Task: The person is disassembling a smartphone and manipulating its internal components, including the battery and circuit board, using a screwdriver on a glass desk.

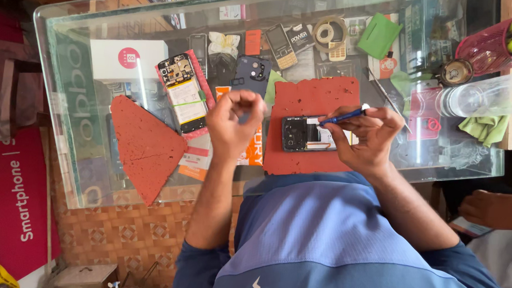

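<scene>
An opened phone (pixel 308 134) is laid on a mat (pixel 314 95) at the middle of the bench (pixel 59 97). A second opened phone (pixel 182 92) is placed to its left, with a triangular mat (pixel 145 146) before it. A tape roll (pixel 329 32) is set behind, and a clear bottle (pixel 479 98) to the right.

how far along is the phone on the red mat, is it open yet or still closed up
Already open: the phone on the red mat lies with its back off and its insides showing. In hand: the right hand holds a blue screwdriver with its tip over the phone, while the left hand is raised beside the mat, fingers pinched. Left: it is not closed up; a second opened phone lies to the side.
</scene>
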